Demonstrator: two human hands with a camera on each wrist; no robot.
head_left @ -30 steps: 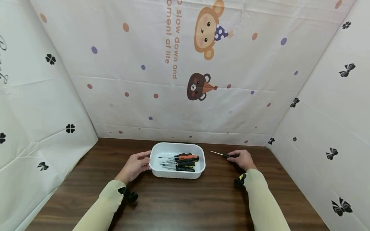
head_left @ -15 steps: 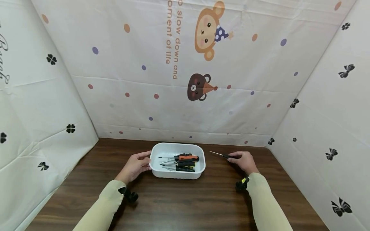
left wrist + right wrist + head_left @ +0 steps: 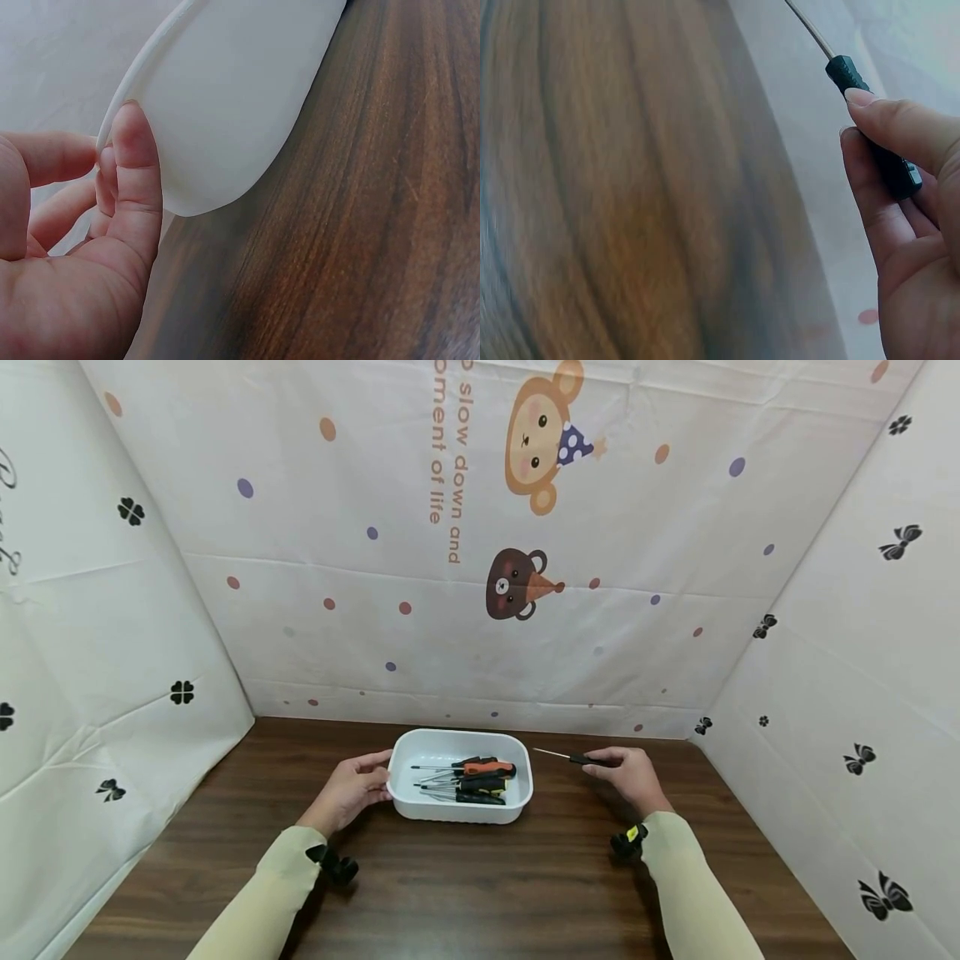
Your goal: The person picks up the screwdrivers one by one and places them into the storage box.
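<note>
A white plastic tray [image 3: 461,812] stands on the table in the head view, with several screwdrivers [image 3: 480,785] lying in it, one with an orange handle [image 3: 489,769]. At the tray's left end my left hand [image 3: 352,793] grips the rim; in the left wrist view the thumb [image 3: 137,161] presses along the wall's outer side. To the right of the tray my right hand [image 3: 630,772] holds a black-handled screwdriver [image 3: 891,166] by its handle, pinched between thumb and fingers. Its thin metal shaft [image 3: 551,752] points left toward the tray, apart from it.
The dark wooden table [image 3: 480,893] is bounded at the back by a printed white cloth [image 3: 360,635]. White cloth sides rise at the left [image 3: 97,635] and right [image 3: 817,693]. Small black cameras sit on both wrists.
My right hand has shifted the black-handled screwdriver slightly left, closer to the tray, and it looks a little higher. The left hand and the tray have stayed in place.
</note>
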